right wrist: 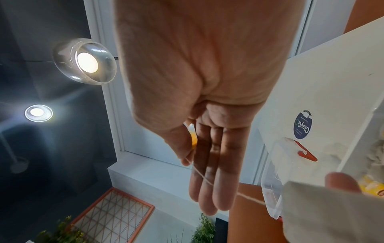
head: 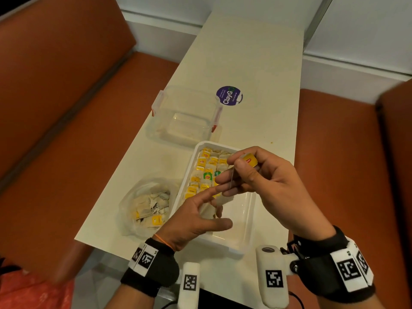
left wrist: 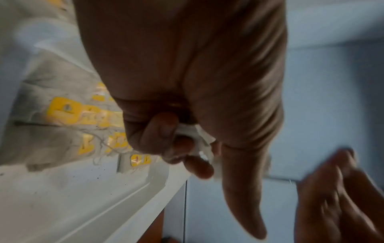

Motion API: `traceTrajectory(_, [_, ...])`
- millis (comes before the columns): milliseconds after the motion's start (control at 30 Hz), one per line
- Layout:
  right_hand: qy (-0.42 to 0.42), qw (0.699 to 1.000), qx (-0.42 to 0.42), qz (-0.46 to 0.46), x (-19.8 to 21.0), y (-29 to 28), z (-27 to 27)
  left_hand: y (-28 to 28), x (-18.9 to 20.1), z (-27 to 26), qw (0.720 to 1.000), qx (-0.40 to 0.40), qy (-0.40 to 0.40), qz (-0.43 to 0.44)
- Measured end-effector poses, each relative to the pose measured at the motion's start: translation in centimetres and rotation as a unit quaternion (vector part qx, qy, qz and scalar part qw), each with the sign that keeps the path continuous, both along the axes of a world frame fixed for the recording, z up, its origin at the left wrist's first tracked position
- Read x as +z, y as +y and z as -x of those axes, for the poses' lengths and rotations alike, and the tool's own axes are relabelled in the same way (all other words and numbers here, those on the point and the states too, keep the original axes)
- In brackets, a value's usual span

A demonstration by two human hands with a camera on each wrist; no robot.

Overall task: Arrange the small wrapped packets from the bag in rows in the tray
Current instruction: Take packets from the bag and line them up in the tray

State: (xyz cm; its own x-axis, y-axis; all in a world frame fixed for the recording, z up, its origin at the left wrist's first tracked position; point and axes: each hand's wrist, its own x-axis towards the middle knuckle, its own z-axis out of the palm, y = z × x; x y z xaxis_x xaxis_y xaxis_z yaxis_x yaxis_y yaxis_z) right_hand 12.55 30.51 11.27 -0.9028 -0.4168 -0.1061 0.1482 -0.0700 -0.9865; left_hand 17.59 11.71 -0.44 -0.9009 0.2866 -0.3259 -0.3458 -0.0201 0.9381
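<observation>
A white tray lies on the table, its far half filled with rows of yellow-tagged tea bag packets. Above the tray's near half, my left hand pinches one pale tea bag. My right hand pinches that bag's yellow tag between thumb and forefinger, and the string runs taut between the two hands. The left wrist view shows the left hand's fingers curled round the white bag. In the right wrist view, the tag and string cross the right hand's straight fingers.
A clear plastic bag with more packets lies left of the tray. A clear lidded container stands just beyond the tray, and a purple round sticker is to the container's right. Orange bench seats flank the narrow table.
</observation>
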Motion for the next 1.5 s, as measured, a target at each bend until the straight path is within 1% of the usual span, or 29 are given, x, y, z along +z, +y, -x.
traceTrajectory(100, [-0.008,1.000,0.004,-0.003,-0.1,-0.1,-0.1,0.9,0.4,0.3,0.998,0.002,0.031,0.047])
traceTrajectory(267, [0.000,1.000,-0.023,-0.018,-0.5,0.3,0.0,1.7,0.9,0.0,0.998,0.032,0.047,0.034])
traceTrajectory(467, [-0.003,0.999,-0.041,-0.018,-0.7,1.0,-0.1,0.6,1.2,-0.8,0.996,0.085,0.016,-0.018])
traceTrajectory(567, [0.001,0.998,-0.054,-0.021,-0.9,1.3,0.0,0.2,1.3,-1.3,0.992,0.107,-0.016,-0.059])
traceTrajectory(633, [0.003,0.998,-0.061,-0.023,-0.9,1.6,0.1,-0.1,1.4,-1.6,0.990,0.117,-0.035,-0.071])
traceTrajectory(767, [-0.002,0.999,-0.047,-0.019,-0.8,1.9,0.1,-0.4,1.4,-1.9,0.986,0.131,-0.048,-0.093])
traceTrajectory(1000, [-0.002,0.999,-0.037,-0.020,-0.6,2.3,0.1,-0.8,1.3,-1.9,0.962,0.202,-0.079,-0.163])
traceTrajectory(1100, [0.005,0.997,-0.044,-0.060,-0.6,2.6,0.2,-0.9,1.3,-1.9,0.954,0.227,-0.099,-0.170])
traceTrajectory(1133, [0.014,0.996,-0.043,-0.082,-0.6,2.7,0.2,-0.9,1.4,-1.8,0.952,0.236,-0.104,-0.167])
traceTrajectory(1200, [0.059,0.985,-0.039,-0.154,-0.9,2.6,0.2,-0.7,1.4,-1.7,0.948,0.253,-0.114,-0.155])
traceTrajectory(1300, [0.149,0.947,-0.041,-0.281,-2.6,1.4,-0.3,0.1,1.2,-1.6,0.947,0.270,-0.124,-0.120])
traceTrajectory(1367, [0.205,0.918,-0.045,-0.336,-4.2,0.3,-0.8,0.8,1.3,-1.6,0.949,0.267,-0.131,-0.106])
traceTrajectory(1400, [0.217,0.908,-0.046,-0.356,-4.8,-0.2,-1.0,1.0,1.4,-1.6,0.951,0.262,-0.133,-0.100])
traceTrajectory(1433, [0.208,0.906,-0.051,-0.365,-5.1,-0.5,-1.1,1.2,1.5,-1.7,0.953,0.258,-0.132,-0.094])
traceTrajectory(1500, [0.150,0.919,-0.056,-0.360,-5.0,-0.4,-1.1,1.4,1.5,-1.7,0.956,0.254,-0.125,-0.077])
